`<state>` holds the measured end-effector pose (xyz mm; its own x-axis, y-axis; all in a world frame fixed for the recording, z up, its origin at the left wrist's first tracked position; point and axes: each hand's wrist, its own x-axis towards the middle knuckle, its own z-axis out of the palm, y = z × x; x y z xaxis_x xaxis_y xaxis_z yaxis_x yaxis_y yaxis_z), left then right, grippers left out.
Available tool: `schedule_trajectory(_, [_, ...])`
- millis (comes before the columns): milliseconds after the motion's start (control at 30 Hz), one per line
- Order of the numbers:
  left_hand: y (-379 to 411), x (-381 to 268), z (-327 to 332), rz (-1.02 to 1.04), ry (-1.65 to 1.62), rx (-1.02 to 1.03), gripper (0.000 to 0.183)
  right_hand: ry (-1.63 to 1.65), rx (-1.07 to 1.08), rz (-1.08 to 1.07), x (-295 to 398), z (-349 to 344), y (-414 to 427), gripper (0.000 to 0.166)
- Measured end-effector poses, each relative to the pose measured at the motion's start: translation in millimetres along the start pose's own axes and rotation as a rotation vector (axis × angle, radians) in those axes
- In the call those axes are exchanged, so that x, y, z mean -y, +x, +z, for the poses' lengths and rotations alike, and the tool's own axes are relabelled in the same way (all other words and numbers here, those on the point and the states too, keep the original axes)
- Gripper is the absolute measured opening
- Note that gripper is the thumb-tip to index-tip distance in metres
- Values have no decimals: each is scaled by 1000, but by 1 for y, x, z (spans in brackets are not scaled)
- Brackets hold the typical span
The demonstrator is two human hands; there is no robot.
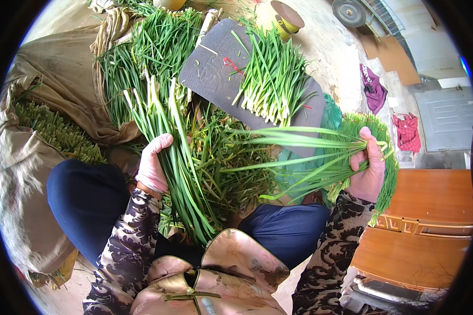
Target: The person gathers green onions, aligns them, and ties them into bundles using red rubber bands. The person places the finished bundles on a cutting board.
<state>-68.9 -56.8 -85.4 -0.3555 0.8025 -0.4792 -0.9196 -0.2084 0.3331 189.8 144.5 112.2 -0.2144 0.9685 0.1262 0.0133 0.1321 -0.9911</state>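
Note:
Closed around a bunch of long green leafy stalks (169,130), like garlic chives, is my left hand (154,163), with the pale ends up and the leaves hanging towards my lap. My right hand (367,167) grips a smaller bunch of stalks (323,143) by the pale ends, its leaves fanning out to the left. Both hands wear thin translucent gloves. Between and beyond them, a pile of stalks (274,78) lies on a grey board (216,67), with red ties beside it.
Loose trimmings (228,169) heap between my knees. Bundled greens (388,157) stand at the right by green netting (329,110). More stalks (161,39) lie on brown cloth (63,71) at the upper left. A yellow container (285,23) is behind the board; a wooden cabinet (425,197) is at the right.

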Motion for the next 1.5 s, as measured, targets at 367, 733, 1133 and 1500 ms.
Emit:
schedule_trajectory(367, [-9,2,15,-119,39,181,54,-249,-194,17,-10,21,1,29])
schedule_trajectory(733, [-28,1,49,-141,158,340,51,-240,428,311,-58,112,-57,13])
schedule_trajectory(1133, [-20,10,36,-214,253,194,27,-197,749,405,-64,121,-64,33])
schedule_trajectory(1500, [-20,12,39,-182,282,162,26,-62,638,577,-74,120,-73,46])
